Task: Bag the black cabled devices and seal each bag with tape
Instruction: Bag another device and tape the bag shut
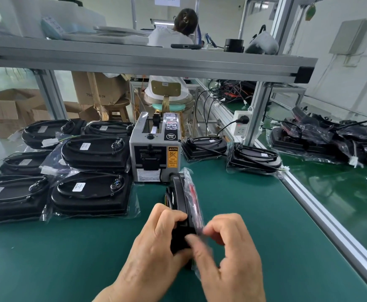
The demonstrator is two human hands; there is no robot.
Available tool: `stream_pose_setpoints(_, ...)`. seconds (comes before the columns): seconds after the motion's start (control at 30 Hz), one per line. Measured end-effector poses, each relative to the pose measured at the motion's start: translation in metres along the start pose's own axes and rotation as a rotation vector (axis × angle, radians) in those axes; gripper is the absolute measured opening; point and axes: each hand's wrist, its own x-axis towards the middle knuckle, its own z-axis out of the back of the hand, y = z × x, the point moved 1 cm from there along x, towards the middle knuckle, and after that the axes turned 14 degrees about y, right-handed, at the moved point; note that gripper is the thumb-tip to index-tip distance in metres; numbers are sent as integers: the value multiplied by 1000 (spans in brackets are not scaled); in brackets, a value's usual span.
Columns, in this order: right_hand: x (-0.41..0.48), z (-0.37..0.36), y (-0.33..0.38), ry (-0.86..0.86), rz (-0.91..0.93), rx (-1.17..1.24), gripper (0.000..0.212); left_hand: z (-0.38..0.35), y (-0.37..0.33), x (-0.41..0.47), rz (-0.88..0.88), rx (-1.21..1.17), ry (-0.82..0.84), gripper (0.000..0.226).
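Standing on edge near the middle of the green table (69, 247), a black device (180, 199) sits in a clear bag (193, 188). The left hand (156, 243) grips its near end, fingers curled round it. The right hand (228, 253), blurred, seems to pinch the bag's edge. A tape dispenser (154, 149) stands just beyond, and bagged devices (91, 192) lie to the left.

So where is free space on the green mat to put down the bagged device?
Bare mat lies between the right hand and the aluminium rail, and left of the left hand, before the bagged devices. Crowded: beside the tape dispenser, both sides.
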Motion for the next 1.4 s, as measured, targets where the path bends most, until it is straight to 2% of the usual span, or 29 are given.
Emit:
stream_pose_setpoints(0.03, -21, 3, -35, -141, -76, 79, 24, -1, 2, 1, 4, 2, 1, 60)
stream_pose_setpoints(0.1, -40, 10, -53, -247, -122, 242, 25, -3, 1, 3, 10, 23, 24, 67)
stream_pose_setpoints(0.2, -41, -6, -56, -263, -317, 517, 26, -3, 0, 2, 27, 28, 47, 72)
stream_pose_setpoints(0.27, -49, -12, -60, -269, -342, 638, 30, -2, 1, 1, 14, 33, 37, 69)
stream_pose_setpoints(0.37, -49, -14, -64, -200, -321, 506, 60, 1, -3, 1, 17, 26, 24, 56)
stream_pose_setpoints(0.47, -41, -17, -69, -41, -334, 586, 76, 2, -6, 3, -9, 24, 14, 54)
stream_pose_setpoints(0.53, -36, -21, -69, 3, -337, 652, 66, 2, -6, 3, -28, 31, 10, 53)
stream_pose_setpoints(0.6, -33, -25, -67, -4, -320, 613, 53, 2, -5, 4, -20, 34, 15, 53)
stream_pose_setpoints(0.73, -28, -26, -63, -4, -317, 542, 66, 1, -4, 4, -16, 23, 66, 53)
stream_pose_setpoints(0.83, -25, -22, -65, -32, -325, 499, 53, 12, -1, 6, -66, 10, 147, 44)
stream_pose_setpoints(0.9, -24, -21, -68, -50, -319, 495, 48, 24, 4, 15, 27, -148, 73, 31)
stream_pose_setpoints(1.03, -25, -22, -67, -48, -340, 506, 47, 42, 32, 59, 482, -536, -186, 7)
stream_pose_setpoints(1.17, -23, -20, -65, -27, -332, 525, 53, 54, 74, 106, 807, -1069, -323, 12)
stream_pose_setpoints(1.27, -23, -19, -65, -25, -324, 574, 57, 50, 94, 125, 976, -1232, -304, 21)
stream_pose_setpoints(1.33, -24, -19, -66, -20, -327, 591, 59, 45, 101, 134, 1024, -1262, -304, 27)
stream_pose_setpoints(1.4, -24, -18, -66, -18, -338, 606, 57, 40, 105, 140, 1050, -1277, -333, 22)
